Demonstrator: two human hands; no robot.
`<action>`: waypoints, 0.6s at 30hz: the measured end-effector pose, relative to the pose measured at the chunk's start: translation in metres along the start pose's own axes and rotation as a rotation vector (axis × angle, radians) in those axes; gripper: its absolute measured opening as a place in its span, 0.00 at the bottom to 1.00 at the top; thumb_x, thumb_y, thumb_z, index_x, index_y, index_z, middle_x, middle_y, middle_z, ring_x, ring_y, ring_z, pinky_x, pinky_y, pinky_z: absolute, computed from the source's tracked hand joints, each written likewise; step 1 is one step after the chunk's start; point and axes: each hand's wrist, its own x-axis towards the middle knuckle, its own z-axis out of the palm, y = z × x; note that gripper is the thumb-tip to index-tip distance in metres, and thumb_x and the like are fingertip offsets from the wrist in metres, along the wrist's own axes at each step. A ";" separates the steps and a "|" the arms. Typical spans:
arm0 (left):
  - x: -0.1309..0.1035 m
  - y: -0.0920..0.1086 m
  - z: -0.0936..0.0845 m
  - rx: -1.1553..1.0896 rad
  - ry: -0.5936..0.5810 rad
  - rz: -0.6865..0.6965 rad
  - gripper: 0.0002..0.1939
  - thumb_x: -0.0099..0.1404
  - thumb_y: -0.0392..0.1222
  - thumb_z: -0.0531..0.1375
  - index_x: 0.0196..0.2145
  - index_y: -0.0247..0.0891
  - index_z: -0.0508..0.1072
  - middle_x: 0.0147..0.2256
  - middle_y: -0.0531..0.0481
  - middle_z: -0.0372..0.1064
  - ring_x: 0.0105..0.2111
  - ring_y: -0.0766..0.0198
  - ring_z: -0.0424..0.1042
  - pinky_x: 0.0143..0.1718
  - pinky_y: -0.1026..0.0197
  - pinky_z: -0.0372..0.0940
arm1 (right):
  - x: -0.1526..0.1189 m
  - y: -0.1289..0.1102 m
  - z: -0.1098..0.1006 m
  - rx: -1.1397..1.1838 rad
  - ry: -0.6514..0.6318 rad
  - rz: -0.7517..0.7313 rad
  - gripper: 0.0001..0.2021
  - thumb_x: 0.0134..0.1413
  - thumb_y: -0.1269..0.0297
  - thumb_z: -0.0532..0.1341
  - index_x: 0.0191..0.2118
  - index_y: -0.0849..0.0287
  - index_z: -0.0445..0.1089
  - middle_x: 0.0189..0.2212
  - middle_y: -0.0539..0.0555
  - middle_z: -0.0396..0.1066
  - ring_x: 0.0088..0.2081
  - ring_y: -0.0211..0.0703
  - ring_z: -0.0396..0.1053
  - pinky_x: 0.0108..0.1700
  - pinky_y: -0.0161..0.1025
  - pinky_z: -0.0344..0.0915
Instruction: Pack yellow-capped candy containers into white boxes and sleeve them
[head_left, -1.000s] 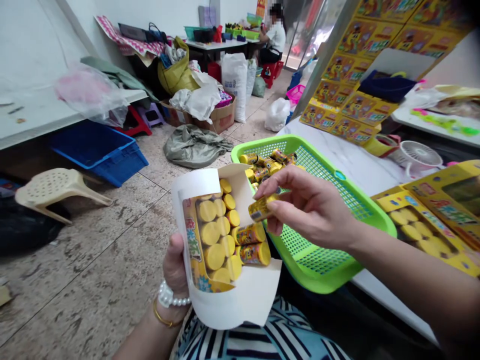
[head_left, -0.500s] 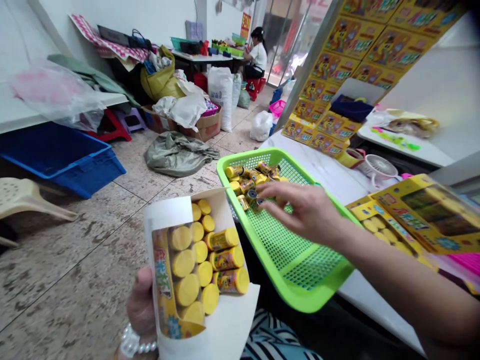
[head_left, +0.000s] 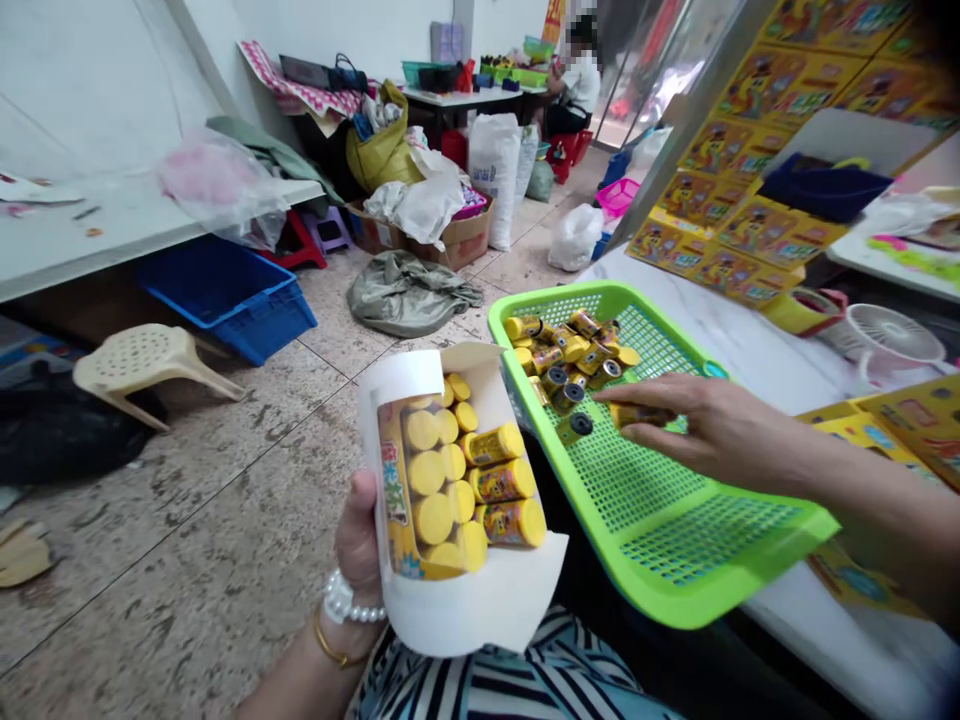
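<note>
My left hand (head_left: 361,540) grips a cardboard box (head_left: 480,605) from its left side, thumb on the edge. The box's flaps stand open, and rows of small yellow-capped tubs (head_left: 433,470) fill it, some seen through its clear window. Three tubs (head_left: 510,480) lie on their sides along the right. Over the green basket (head_left: 675,600), my right hand (head_left: 679,425) pinches one small tub (head_left: 637,413) between thumb and fingers. More tubs (head_left: 574,350) lie heaped at the basket's far end, some with dark bottoms showing.
Stacked yellow printed boxes (head_left: 720,220) rise at the right on a white table (head_left: 660,265). A blue crate (head_left: 247,300) and a cream stool (head_left: 150,365) stand on the floor at left. A grey sack (head_left: 412,292) lies ahead. A person (head_left: 577,90) sits at a far table.
My right hand has drawn back from the heap and now has a tub between its fingers. The view has swung left, so the box and basket appear farther right.
</note>
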 end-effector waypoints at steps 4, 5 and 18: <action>0.003 -0.003 0.002 -0.023 -0.002 -0.079 0.25 0.71 0.57 0.50 0.59 0.46 0.73 0.57 0.48 0.73 0.69 0.50 0.51 0.70 0.45 0.42 | 0.001 -0.031 -0.030 0.148 0.292 -0.099 0.13 0.58 0.57 0.62 0.47 0.52 0.75 0.37 0.54 0.76 0.35 0.46 0.72 0.38 0.45 0.68; 0.003 -0.005 0.001 -0.021 -0.009 -0.083 0.26 0.71 0.57 0.50 0.59 0.46 0.72 0.57 0.48 0.73 0.69 0.50 0.51 0.70 0.45 0.42 | 0.004 -0.038 -0.034 0.147 0.347 -0.088 0.11 0.55 0.58 0.64 0.44 0.53 0.75 0.35 0.53 0.75 0.33 0.45 0.70 0.37 0.44 0.67; -0.004 -0.010 0.004 -0.022 -0.046 -0.063 0.25 0.69 0.61 0.52 0.54 0.49 0.76 0.56 0.48 0.75 0.66 0.48 0.60 0.68 0.42 0.49 | 0.052 -0.088 0.019 0.402 0.408 -0.233 0.12 0.54 0.59 0.69 0.31 0.57 0.65 0.31 0.51 0.72 0.38 0.44 0.68 0.42 0.41 0.64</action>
